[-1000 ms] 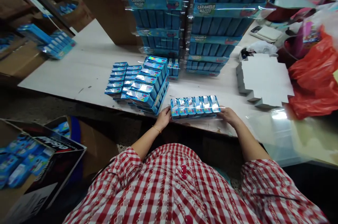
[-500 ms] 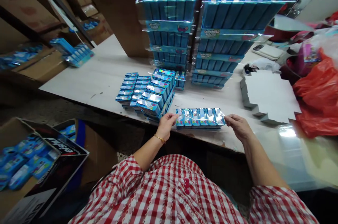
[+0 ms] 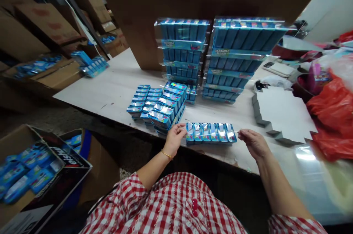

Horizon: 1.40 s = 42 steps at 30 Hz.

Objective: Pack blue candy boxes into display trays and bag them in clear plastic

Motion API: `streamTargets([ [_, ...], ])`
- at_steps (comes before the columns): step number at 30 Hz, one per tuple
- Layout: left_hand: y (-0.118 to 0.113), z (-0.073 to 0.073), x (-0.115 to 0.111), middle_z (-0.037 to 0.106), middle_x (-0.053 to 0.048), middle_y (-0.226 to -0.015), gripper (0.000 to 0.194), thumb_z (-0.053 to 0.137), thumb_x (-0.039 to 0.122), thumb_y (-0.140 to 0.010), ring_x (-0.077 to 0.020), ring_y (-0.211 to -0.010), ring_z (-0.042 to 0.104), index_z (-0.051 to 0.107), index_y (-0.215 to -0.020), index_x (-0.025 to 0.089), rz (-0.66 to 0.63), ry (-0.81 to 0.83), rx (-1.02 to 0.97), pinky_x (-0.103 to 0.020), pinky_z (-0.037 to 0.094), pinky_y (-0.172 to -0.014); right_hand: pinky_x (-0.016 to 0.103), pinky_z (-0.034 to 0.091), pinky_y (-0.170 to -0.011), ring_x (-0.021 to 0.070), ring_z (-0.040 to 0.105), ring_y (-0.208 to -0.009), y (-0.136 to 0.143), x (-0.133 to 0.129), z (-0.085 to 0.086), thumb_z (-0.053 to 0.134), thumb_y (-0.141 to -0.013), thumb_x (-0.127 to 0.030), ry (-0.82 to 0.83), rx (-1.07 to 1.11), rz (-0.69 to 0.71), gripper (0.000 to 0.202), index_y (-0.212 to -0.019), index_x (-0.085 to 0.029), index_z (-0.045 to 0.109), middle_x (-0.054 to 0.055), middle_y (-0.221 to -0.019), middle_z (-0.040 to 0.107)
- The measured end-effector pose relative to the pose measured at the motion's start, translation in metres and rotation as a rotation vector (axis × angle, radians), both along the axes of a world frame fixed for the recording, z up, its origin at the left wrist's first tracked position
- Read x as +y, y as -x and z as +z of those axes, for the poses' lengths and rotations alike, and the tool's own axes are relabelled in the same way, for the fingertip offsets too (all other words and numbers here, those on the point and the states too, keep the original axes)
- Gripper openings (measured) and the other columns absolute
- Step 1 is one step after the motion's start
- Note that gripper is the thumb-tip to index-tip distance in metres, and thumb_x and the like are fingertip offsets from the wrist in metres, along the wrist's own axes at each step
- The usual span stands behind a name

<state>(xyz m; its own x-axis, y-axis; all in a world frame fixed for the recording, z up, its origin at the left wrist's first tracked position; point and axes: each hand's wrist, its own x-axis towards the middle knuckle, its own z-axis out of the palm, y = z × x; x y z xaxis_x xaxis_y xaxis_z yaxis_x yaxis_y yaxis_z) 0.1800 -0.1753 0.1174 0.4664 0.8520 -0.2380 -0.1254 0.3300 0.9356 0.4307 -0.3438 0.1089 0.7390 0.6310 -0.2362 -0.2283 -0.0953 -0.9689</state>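
A row of several small blue candy packs (image 3: 210,133) lies near the table's front edge, between my two hands. A thin, clear, shiny strip (image 3: 220,133) stretches across the top of the row; whether it is tape or the edge of a plastic film I cannot tell. My left hand (image 3: 175,139) pinches its left end beside the row's left end. My right hand (image 3: 254,143) pinches the other end, a little off the row's right end. Left of the row stand stacked blue packs (image 3: 167,107), close to my left hand.
Two tall stacks of film-wrapped blue packs (image 3: 182,56) stand at the back against a large cardboard sheet (image 3: 132,17). To the right lie flat white cardboard pieces (image 3: 284,114) and a red plastic bag (image 3: 333,112). An open box (image 3: 68,158) with blue packs stands at lower left.
The view has shifted, so the table sits lower in the picture. My right hand has moved slightly away from the row, and the strip now shows as a taut line across it.
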Motion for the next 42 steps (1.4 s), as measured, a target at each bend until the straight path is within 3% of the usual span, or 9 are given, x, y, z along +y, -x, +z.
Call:
streamTargets([
  [5, -0.018, 0.033, -0.007, 0.062, 0.001, -0.066, 0.014, 0.067, 0.015, -0.059, -0.0098, -0.061, 0.056, 0.064, -0.073, 0.015, -0.047, -0.094, -0.063, -0.024, 0.044, -0.064, 0.028, 0.043, -0.05, 0.0138, 0.053, -0.055, -0.003, -0.006, 0.023, 0.081, -0.043, -0.046, -0.011, -0.142, -0.063, 0.033, -0.057, -0.019, 0.069, 0.006, -0.057, 0.061],
  [10, -0.038, 0.103, 0.012, 0.06, 0.002, -0.063, 0.015, 0.067, 0.013, -0.062, -0.009, -0.062, 0.057, 0.063, -0.077, 0.015, -0.148, -0.231, -0.226, -0.024, 0.045, -0.065, 0.032, 0.043, -0.051, 0.0148, 0.053, -0.057, -0.015, -0.011, 0.092, 0.082, -0.045, -0.045, -0.068, -0.257, -0.154, 0.029, -0.061, -0.024, 0.07, 0.007, -0.063, 0.061],
  [13, -0.051, 0.145, 0.047, 0.059, 0.002, -0.067, 0.015, 0.067, 0.011, -0.065, -0.0084, -0.066, 0.058, 0.06, -0.079, 0.013, -0.17, -0.363, -0.299, -0.024, 0.046, -0.067, 0.034, 0.041, -0.052, 0.0149, 0.053, -0.058, -0.013, 0.006, 0.146, 0.08, -0.056, -0.041, -0.155, -0.378, -0.232, 0.019, -0.063, -0.027, 0.07, 0.008, -0.067, 0.06],
  [17, -0.064, 0.189, 0.116, 0.055, 0.001, -0.078, 0.009, 0.056, 0.015, -0.079, -0.0106, -0.082, 0.061, 0.058, -0.086, 0.01, -0.056, -0.496, -0.272, -0.024, 0.046, -0.071, 0.033, 0.036, -0.049, 0.0119, 0.048, -0.051, 0.004, 0.06, 0.202, 0.073, -0.066, -0.037, -0.274, -0.556, -0.23, 0.012, -0.065, -0.025, 0.068, 0.004, -0.063, 0.057],
  [23, -0.065, 0.226, 0.212, 0.054, 0.003, -0.06, 0.018, 0.063, 0.001, -0.069, -0.0092, -0.068, 0.056, 0.054, -0.077, 0.014, 0.073, -0.578, -0.109, -0.022, 0.044, -0.06, 0.031, 0.039, -0.046, 0.0119, 0.047, -0.047, 0.014, 0.175, 0.221, 0.067, -0.068, -0.035, -0.403, -0.634, -0.264, 0.015, -0.06, -0.023, 0.063, -0.001, -0.054, 0.057],
  [27, -0.067, 0.222, 0.258, 0.052, 0.003, -0.056, 0.022, 0.054, -0.006, -0.067, -0.0076, -0.056, 0.051, 0.053, -0.072, 0.015, 0.146, -0.528, -0.047, -0.02, 0.038, -0.054, 0.029, 0.04, -0.05, 0.009, 0.043, -0.045, 0.009, 0.247, 0.207, 0.059, -0.075, -0.02, -0.324, -0.608, -0.288, 0.018, -0.058, -0.021, 0.059, -0.003, -0.05, 0.055],
  [31, -0.073, 0.19, 0.294, 0.052, 0.003, -0.055, 0.02, 0.053, -0.005, -0.061, -0.0069, -0.05, 0.049, 0.054, -0.069, 0.013, 0.172, -0.494, -0.018, -0.019, 0.036, -0.052, 0.024, 0.036, -0.047, 0.007, 0.042, -0.042, 0.003, 0.294, 0.175, 0.055, -0.075, -0.014, -0.271, -0.57, -0.293, 0.018, -0.057, -0.014, 0.058, -0.004, -0.045, 0.051],
  [38, -0.069, 0.113, 0.326, 0.051, 0.005, -0.049, 0.021, 0.056, -0.001, -0.052, -0.0062, -0.046, 0.046, 0.055, -0.067, 0.013, 0.189, -0.366, 0.041, -0.018, 0.034, -0.049, 0.02, 0.036, -0.043, 0.0078, 0.045, -0.042, 0.001, 0.326, 0.107, 0.058, -0.069, -0.022, -0.189, -0.401, -0.222, 0.013, -0.06, -0.013, 0.061, -0.004, -0.047, 0.053],
  [42, -0.07, 0.089, 0.331, 0.054, 0.005, -0.052, 0.02, 0.059, 0.003, -0.054, -0.0066, -0.051, 0.05, 0.055, -0.071, 0.013, 0.194, -0.357, -0.009, -0.017, 0.038, -0.052, 0.02, 0.038, -0.045, 0.008, 0.047, -0.044, 0.0, 0.334, 0.085, 0.06, -0.067, -0.025, -0.209, -0.35, -0.225, 0.013, -0.063, -0.013, 0.062, -0.003, -0.049, 0.055],
])
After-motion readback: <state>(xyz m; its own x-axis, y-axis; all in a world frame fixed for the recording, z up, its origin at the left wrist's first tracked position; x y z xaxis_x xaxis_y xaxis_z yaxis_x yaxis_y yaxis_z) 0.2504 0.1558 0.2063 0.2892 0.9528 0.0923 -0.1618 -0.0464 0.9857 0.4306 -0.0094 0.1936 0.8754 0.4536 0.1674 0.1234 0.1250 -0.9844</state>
